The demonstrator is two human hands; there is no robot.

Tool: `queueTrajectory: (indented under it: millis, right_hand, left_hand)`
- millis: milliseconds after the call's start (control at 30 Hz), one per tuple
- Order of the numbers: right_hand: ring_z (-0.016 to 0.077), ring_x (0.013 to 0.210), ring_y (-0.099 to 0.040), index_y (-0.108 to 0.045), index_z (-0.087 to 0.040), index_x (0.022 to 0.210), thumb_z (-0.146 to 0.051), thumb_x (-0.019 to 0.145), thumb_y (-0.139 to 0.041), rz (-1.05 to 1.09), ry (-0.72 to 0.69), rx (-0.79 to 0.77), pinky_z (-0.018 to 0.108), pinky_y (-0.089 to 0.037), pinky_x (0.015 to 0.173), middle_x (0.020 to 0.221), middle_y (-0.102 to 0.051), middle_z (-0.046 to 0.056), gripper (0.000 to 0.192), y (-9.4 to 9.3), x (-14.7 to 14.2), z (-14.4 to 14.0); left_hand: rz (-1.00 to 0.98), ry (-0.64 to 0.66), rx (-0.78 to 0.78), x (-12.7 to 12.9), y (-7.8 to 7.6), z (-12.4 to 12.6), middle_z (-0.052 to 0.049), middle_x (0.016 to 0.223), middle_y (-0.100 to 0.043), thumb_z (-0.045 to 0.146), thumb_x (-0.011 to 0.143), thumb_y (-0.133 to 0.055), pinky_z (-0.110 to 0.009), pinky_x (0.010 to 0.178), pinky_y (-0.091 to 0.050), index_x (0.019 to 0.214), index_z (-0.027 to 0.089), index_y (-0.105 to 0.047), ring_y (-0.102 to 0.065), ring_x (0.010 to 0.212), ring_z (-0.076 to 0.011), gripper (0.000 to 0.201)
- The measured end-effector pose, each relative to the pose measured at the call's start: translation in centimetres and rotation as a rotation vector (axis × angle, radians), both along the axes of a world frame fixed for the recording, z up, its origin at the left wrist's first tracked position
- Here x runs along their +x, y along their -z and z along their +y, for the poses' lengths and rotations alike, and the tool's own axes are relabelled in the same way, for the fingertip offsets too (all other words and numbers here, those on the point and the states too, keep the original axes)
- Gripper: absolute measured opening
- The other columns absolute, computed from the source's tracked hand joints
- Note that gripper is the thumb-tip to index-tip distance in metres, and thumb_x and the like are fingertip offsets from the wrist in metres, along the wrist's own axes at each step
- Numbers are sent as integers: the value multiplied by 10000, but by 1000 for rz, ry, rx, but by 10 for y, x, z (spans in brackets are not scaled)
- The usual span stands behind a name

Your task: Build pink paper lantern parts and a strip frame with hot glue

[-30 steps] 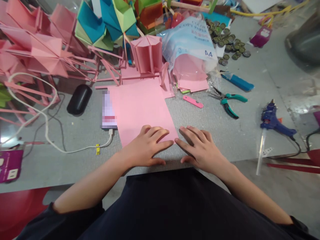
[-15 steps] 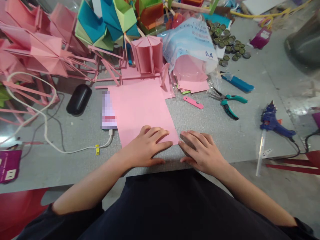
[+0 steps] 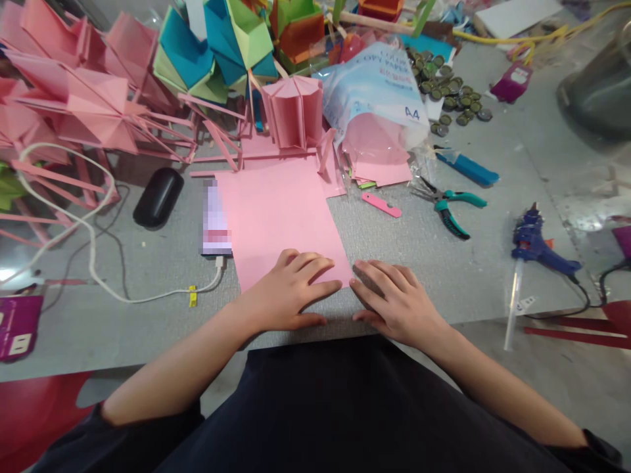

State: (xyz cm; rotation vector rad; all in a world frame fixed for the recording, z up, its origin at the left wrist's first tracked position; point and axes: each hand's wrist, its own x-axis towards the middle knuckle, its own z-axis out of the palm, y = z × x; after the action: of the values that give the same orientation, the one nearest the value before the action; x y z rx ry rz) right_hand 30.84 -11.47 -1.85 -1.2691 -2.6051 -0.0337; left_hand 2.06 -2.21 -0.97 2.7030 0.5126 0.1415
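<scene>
Both hands lie flat, fingers spread: left hand [image 3: 288,292] pressing the pink paper sheet's [image 3: 279,217] near edge on the grey table [image 3: 419,263], right hand [image 3: 394,299] beside its corner, seemingly creasing.

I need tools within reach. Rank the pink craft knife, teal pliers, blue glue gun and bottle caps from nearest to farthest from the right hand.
From the right hand:
1. Pink craft knife, just ahead on the table.
2. Teal pliers, ahead and right.
3. Blue glue gun, far right.
4. Bottle caps, at the far back.
</scene>
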Motion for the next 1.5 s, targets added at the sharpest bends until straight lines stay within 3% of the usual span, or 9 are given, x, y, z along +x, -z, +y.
queueTrajectory:
  millis: [267,500,800,1067,1267,1500]
  right_hand:
    - [399,1452,-512,-600,-187,1532,-501,1023,-705,-33,19,-85,541,-493,1069,1641,-552,221,607,0,-5,-1]
    - [404,1518,-457,-593,-168,1537,-596,1017,-690,-80,28,-116,547,-455,1125,1683,-514,214,681,-4,-12,3]
    - [447,1610,-301,-470,-170,1654,-666,987,-690,-114,110,-200,618,-355,1193,1768,-385,212,860,0,-27,4]
    - [468,1672,-107,-305,-185,1748,-823,998,-501,-84,174,-273,663,-238,1246,1824,-260,196,1004,9,-34,1]
    - [463,1666,-124,-385,-224,1720,-856,1007,-402,-100,190,-228,651,-216,1242,1823,-262,194,953,11,-30,-1]
    - [433,1577,-308,-592,-232,1564,-753,1010,-569,-115,106,-80,594,-267,1199,1742,-430,202,761,0,-17,0]
  left_hand:
    - [2,3,-6,1,-2,1,-192,1566,-568,599,977,-740,-594,1146,-357,1501,266,-639,-498,1410,-411,629]
    - [-11,7,-35,0,0,1,-200,1572,-571,626,982,-721,-582,1141,-366,1374,235,-687,-518,1418,-405,555]
    - [-26,29,-38,0,-3,5,-201,1548,-607,589,983,-736,-569,1143,-393,1256,199,-703,-543,1434,-393,477]
    - [-20,20,24,-2,-1,4,-214,1570,-571,604,992,-716,-585,1133,-409,1465,241,-656,-544,1407,-420,599]
    - [-15,11,46,-1,-2,3,-211,1557,-577,650,1004,-676,-587,1142,-396,1472,247,-666,-542,1385,-408,617]
    - [-29,16,47,0,-2,4,-211,1547,-591,643,998,-688,-594,1128,-411,1478,250,-669,-553,1372,-415,620]
